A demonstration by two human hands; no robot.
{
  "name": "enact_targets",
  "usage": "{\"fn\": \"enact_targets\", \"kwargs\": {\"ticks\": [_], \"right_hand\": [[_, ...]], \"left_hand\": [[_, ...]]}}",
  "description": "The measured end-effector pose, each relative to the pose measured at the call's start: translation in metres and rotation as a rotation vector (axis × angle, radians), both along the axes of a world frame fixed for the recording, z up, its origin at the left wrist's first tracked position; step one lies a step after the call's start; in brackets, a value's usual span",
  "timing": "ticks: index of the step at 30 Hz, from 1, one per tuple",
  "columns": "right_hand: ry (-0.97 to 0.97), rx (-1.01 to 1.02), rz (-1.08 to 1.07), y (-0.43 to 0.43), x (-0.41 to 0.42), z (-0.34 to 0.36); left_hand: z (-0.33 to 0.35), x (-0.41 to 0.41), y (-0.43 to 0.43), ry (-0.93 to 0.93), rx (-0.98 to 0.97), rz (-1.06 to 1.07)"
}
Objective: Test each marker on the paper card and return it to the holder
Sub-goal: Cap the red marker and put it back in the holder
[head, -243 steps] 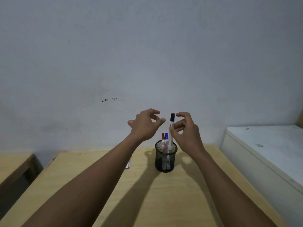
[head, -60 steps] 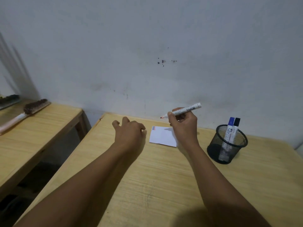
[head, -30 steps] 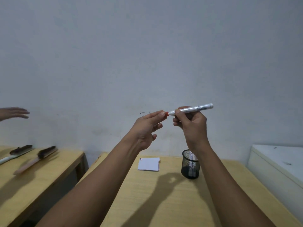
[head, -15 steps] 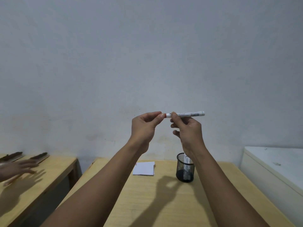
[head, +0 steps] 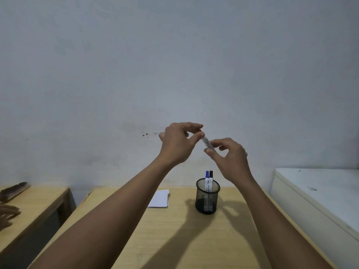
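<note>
Marker (head: pixel 207 143), level a moment ago, now tilts down above holder (head: pixel 207 197), pinched by left hand (head: pixel 179 142) and right hand (head: pixel 229 154): likely capped, ready for return.

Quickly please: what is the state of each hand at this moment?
Left hand: closed, pinching the red-capped end of the marker.
Right hand: closed, pinching the lower end of the same marker.

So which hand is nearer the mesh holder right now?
Right. The right hand hangs almost straight above the mesh holder; the left hand is higher and off to its left.
</note>
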State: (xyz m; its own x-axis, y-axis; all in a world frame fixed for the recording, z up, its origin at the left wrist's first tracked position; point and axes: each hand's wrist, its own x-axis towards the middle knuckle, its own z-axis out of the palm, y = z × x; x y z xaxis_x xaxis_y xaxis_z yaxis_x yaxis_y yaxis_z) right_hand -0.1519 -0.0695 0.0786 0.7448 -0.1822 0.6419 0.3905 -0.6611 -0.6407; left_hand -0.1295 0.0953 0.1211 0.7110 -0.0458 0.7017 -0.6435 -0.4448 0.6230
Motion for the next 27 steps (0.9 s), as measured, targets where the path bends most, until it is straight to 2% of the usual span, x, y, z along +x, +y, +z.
{"fn": "enact_targets", "kwargs": {"ticks": [5,8,12,16,27], "right_hand": [[0.054,0.097,0.054,-0.016,0.024,-0.014],[0.114,0.138,0.017,-0.030,0.039,-0.035],[0.166,0.048,-0.027,-0.041,0.056,-0.062],[0.253,-0.002,-0.063,-0.046,0.073,-0.083],[0.415,-0.220,-0.147,-0.050,0.093,-0.123]], "left_hand": [[-0.018,0.022,-0.022,0.066,0.041,0.002],[-0.047,0.038,-0.021,0.177,0.248,0.077],[-0.100,0.059,-0.019,0.364,0.571,0.041],[-0.141,0.073,-0.025,0.463,0.711,-0.028],[-0.158,0.088,-0.037,0.373,0.888,-0.037]]}}
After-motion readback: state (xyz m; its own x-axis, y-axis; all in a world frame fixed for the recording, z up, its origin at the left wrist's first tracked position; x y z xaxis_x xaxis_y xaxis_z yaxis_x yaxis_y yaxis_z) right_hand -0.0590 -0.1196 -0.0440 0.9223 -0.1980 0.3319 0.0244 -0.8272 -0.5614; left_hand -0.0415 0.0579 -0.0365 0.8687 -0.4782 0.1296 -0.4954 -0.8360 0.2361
